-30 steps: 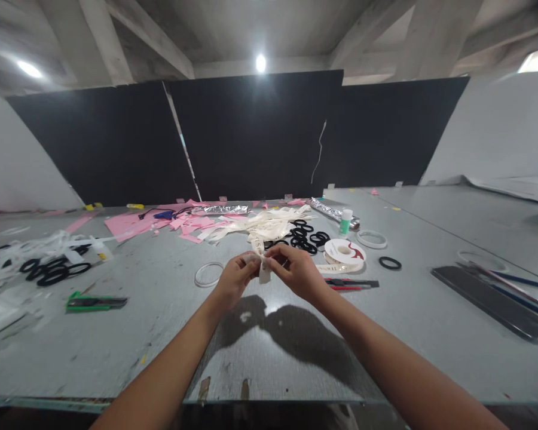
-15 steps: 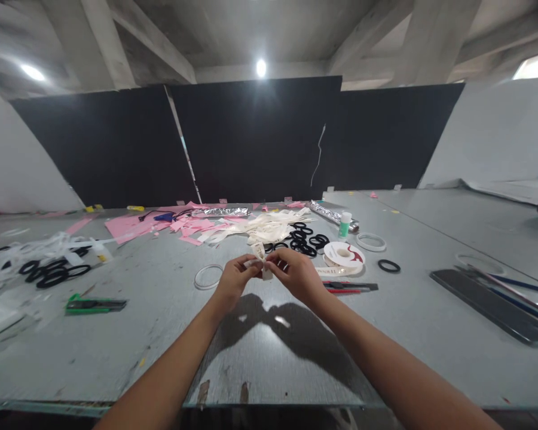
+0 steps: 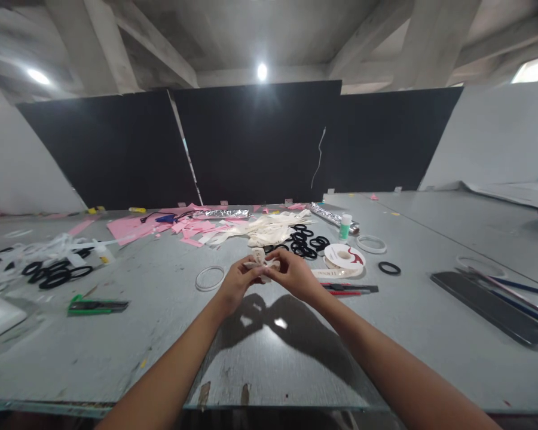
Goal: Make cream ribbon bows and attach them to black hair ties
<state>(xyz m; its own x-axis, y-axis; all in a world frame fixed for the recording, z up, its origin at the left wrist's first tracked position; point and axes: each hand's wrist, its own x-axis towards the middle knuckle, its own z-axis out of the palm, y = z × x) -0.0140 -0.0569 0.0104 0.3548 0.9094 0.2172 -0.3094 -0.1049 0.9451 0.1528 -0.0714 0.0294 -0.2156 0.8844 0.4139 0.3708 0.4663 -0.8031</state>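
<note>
Above the middle of the grey table (image 3: 269,358), my left hand (image 3: 235,284) and my right hand (image 3: 296,276) meet, both pinched on a short piece of cream ribbon (image 3: 260,260) folded into loops between the fingertips. A spool of the same cream ribbon (image 3: 343,257) lies just right of my right hand. Behind my hands lie a heap of cut cream ribbon pieces (image 3: 269,227) and several black rings (image 3: 305,240).
A clear ring (image 3: 208,278) lies left of my hands, a red and black cutter (image 3: 350,289) to the right, a green cutter (image 3: 96,306) further left. Pink paper scraps (image 3: 138,226), a glue bottle (image 3: 345,226), foil rolls and a dark ruler tray (image 3: 488,301) sit around.
Both hands stayed together on the ribbon. The hanging ribbon end has been folded up into the bundle between the fingers, and the view has tipped slightly.
</note>
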